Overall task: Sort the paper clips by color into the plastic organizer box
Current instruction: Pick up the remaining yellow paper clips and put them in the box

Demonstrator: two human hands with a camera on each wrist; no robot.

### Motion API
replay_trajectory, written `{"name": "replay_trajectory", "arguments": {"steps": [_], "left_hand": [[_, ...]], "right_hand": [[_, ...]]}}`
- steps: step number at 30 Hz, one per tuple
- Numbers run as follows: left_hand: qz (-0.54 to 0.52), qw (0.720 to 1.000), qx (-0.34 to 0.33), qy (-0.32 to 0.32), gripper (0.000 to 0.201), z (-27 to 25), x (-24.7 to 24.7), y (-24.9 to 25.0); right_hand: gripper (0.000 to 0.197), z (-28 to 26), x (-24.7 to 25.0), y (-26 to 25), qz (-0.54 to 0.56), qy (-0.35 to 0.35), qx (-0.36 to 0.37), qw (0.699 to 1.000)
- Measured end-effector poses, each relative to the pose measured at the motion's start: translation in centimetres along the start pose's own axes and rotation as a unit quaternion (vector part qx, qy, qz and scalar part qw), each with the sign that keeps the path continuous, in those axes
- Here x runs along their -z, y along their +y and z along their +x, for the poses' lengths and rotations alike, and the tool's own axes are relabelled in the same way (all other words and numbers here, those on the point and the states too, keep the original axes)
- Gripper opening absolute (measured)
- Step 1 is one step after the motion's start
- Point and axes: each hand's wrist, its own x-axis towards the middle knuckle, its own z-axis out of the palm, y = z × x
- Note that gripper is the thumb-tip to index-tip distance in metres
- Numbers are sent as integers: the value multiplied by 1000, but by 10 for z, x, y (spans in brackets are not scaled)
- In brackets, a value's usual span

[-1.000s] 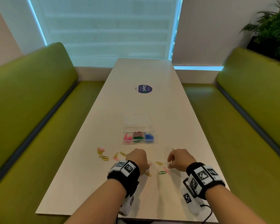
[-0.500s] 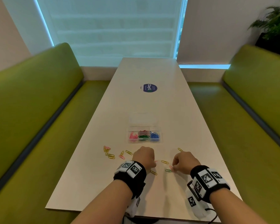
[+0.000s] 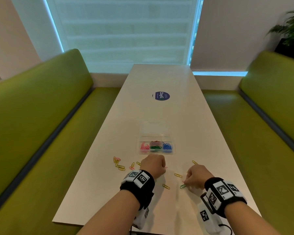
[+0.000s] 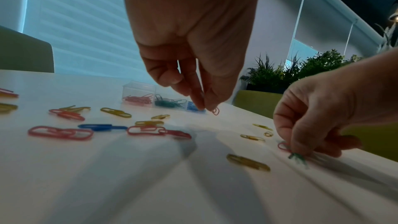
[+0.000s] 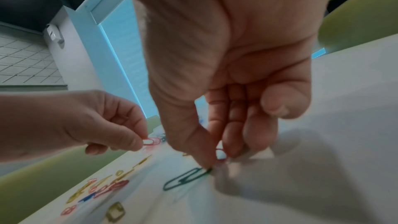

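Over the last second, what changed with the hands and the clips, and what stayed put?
The right hand drew back toward the person to the green clip and now pinches its end on the table. The left hand keeps pinching a pink clip just above the table. The organizer box and the loose clips on the left stayed put.

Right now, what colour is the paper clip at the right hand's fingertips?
Green. The green paper clip under the right hand shows best in the right wrist view.

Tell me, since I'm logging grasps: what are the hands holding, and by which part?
Left hand pinches a pink clip by one end. Right hand pinches a green clip by its end.
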Motion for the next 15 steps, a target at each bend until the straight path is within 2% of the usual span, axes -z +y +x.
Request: {"name": "replay_trajectory", "arguments": {"steps": [2,7,10,15], "left_hand": [[-4,1000,4,24,20,3,6,-3],[-7,989,56,136,22,20,31,-21],[-4,986,90,143,24,33,42,-34],[6,987,116,109,29,49,47,-43]], "right_hand": [[22,1,1,1,14,11,0,1000],[17,4,10,2,43,58,17,997],[15,6,15,3,43,69,28,996],[9,12,19,4,35,89,49,994]]}}
